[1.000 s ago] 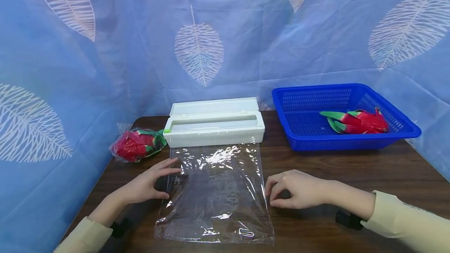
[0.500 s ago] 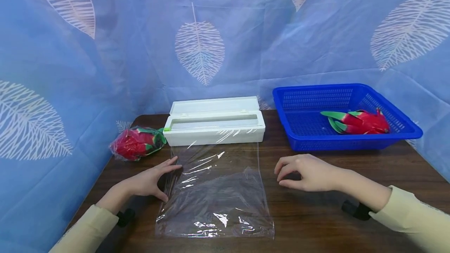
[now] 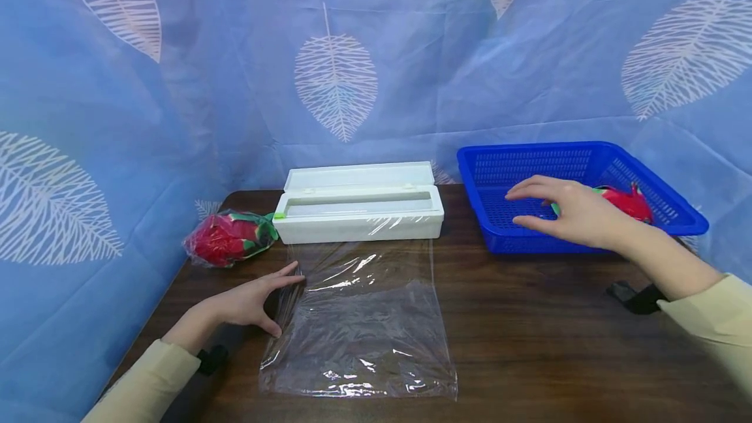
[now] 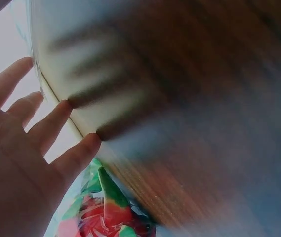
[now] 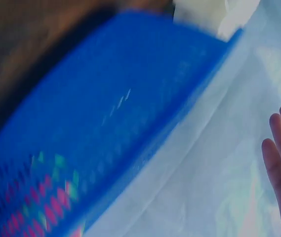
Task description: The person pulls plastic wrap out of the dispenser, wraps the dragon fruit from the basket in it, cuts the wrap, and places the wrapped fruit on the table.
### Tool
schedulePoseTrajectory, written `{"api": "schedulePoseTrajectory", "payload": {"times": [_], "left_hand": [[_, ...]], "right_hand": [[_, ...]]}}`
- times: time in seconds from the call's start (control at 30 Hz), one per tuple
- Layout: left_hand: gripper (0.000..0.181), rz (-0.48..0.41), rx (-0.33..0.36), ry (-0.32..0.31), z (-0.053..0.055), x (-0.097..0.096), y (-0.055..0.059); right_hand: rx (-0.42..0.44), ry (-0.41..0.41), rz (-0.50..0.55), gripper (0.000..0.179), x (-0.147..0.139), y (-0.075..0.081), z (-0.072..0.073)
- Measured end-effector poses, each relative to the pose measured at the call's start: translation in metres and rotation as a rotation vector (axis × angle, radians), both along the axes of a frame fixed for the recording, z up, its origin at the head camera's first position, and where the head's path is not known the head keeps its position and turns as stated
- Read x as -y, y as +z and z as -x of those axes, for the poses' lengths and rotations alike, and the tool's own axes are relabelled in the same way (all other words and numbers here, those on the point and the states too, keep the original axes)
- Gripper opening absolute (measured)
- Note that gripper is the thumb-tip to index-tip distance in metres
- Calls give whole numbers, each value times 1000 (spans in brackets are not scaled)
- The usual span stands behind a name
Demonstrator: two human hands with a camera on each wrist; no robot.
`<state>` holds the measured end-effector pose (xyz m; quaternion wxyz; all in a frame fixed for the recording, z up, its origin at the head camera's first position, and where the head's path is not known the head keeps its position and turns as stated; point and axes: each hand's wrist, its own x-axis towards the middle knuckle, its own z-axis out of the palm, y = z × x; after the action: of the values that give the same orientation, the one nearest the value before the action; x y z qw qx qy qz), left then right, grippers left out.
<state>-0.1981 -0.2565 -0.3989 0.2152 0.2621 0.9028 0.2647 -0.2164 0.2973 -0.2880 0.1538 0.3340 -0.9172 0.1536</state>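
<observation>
A sheet of clear plastic wrap (image 3: 364,325) lies on the table, drawn out from the front of a white wrap dispenser box (image 3: 358,228) whose lid stands raised. My left hand (image 3: 247,299) rests at the sheet's left edge, fingers spread and touching the table; in the left wrist view its fingertips (image 4: 92,140) meet the surface. My right hand (image 3: 578,213) hovers over the front rim of the blue basket (image 3: 499,240), thumb and fingers apart, holding nothing. Behind it in the basket lies a red dragon fruit (image 3: 628,201) with green tips, partly hidden by the hand.
Left of the dispenser lies another dragon fruit (image 3: 229,239), wrapped in clear film. A blue leaf-print curtain (image 3: 405,83) hangs behind and to the left of the dark wooden table (image 3: 529,331).
My right hand has left the sheet's right edge and moved right and up to the basket, its fingers spreading wider. My left hand stays at the sheet's left edge.
</observation>
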Motion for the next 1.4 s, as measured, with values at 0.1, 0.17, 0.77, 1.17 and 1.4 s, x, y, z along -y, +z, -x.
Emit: {"api": "schedulePoseTrajectory", "payload": {"times": [0.1,0.17,0.77,1.17,1.4], "left_hand": [[94,0,0,-6,0,0,0],[94,-6,-1,-11,0,0,0],[94,14,-37,-25,0,0,1],[94,26,-36,-15,1,-1,0],[93,25,-38,-12,0,-1,1]], "right_hand": [[68,-110,-7,43,-13,14,6],[105,-157,-6,47,-22,22,11],[297,-380,-54,83,-94,29,60],[458,-457,-130,89,-147,-16,79],[523,-471,-144,92,-160,-34,83]]}}
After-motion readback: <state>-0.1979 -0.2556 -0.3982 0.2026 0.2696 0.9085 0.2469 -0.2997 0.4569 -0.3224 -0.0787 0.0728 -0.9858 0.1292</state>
